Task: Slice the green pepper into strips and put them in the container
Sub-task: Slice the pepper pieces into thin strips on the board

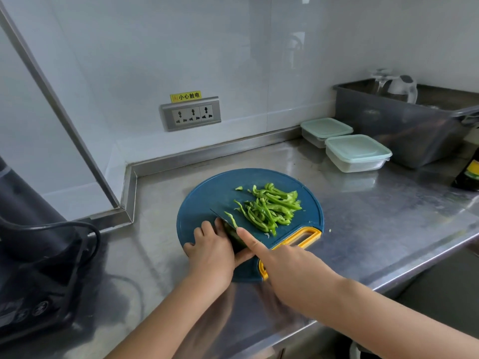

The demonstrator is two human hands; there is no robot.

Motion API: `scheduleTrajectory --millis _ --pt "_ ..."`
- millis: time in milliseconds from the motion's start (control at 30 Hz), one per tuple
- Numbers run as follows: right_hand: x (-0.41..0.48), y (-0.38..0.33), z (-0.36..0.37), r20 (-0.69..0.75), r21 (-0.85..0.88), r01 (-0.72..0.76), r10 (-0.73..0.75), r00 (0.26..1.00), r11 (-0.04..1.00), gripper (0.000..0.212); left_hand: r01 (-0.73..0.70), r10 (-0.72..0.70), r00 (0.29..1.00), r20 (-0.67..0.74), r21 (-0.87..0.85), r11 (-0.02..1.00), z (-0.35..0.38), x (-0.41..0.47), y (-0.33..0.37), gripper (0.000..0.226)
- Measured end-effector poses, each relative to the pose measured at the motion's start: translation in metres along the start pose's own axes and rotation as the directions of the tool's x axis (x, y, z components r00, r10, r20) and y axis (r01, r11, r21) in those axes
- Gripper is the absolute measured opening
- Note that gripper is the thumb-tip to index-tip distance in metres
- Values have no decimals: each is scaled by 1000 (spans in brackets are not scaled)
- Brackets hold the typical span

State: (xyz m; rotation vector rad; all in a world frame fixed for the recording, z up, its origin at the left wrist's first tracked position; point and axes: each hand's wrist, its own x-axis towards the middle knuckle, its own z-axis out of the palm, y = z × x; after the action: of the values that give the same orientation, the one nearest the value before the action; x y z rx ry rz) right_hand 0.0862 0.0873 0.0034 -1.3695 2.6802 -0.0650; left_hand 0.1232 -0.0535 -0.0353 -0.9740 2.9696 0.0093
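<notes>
Green pepper strips (269, 207) beside right hand (287, 265)

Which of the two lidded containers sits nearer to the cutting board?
The larger front container, closer to the cutting board; the smaller one sits behind it, against the wall.

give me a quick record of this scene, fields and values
surface: steel counter
board: round blue cutting board with a yellow handle
cut strips: green pile on the board's right half
left hand: fingers curled, pressing down the uncut pepper piece
right hand: holding the knife, forefinger along its spine
containers: two lidded tubs, both shut, no strips inside yet
stage: slicing under way
</notes>
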Motion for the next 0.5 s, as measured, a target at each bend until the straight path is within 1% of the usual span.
scheduleTrajectory --millis 67,200,267,333,400,433,500 --pt "-3 4 -1 22 29 -27 27 999 999 94 0 0 1000 -2 12 1000 0 0 -1 103" --pt "-2 4 0 45 70 -54 51 998 996 93 -28 28 999 16 -1 1000 1 2 -1 90" --pt "-3 2 1 46 64 -52 49 998 997 95 -47 49 998 27 -43 998 0 3 -3 83" --pt "-5 -3 2 48 40 -59 57 997 997 93 -70 77 995 64 -103 992 -5 7 -8 69" --pt "-7 -12 6 50 -8 -55 55 997 998 91 -100 121 988 94 -202 974 -12 13 -14 49" --pt "-7 -17 8 46 -24 -53 54 997 998 91 -110 137 987 89 -258 960 -15 16 -16 38" --pt "-6 -23 10 49 -17 -63 63 997 998 91 -119 136 990 30 -321 939 -19 21 -17 23"
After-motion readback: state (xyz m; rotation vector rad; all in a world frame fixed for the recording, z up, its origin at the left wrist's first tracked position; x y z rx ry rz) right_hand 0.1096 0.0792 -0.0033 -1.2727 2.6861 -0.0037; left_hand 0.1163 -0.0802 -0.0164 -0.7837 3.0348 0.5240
